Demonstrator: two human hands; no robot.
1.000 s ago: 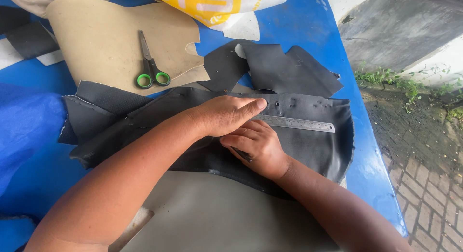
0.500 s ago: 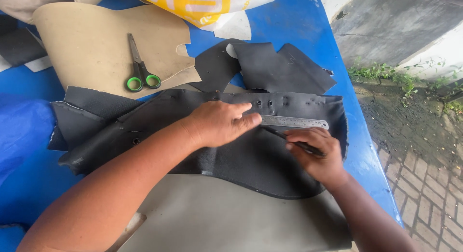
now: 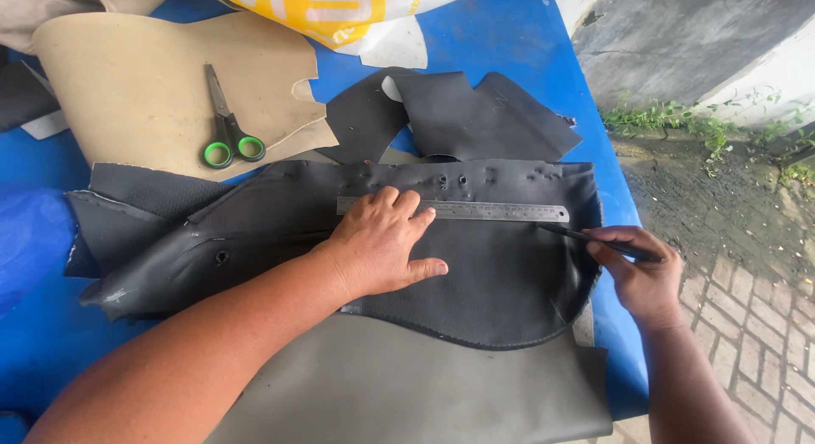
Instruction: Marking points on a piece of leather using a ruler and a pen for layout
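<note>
Under the left hand (image 3: 379, 244), spread flat, lies a steel ruler (image 3: 475, 210) on black leather (image 3: 501, 283), its far end just beside the pen (image 3: 594, 237) pinched in the right hand (image 3: 641, 270), scissors (image 3: 225, 130) beyond.

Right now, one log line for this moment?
left hand flat on ruler | right hand grips pen at ruler's end | black leather underneath
</note>
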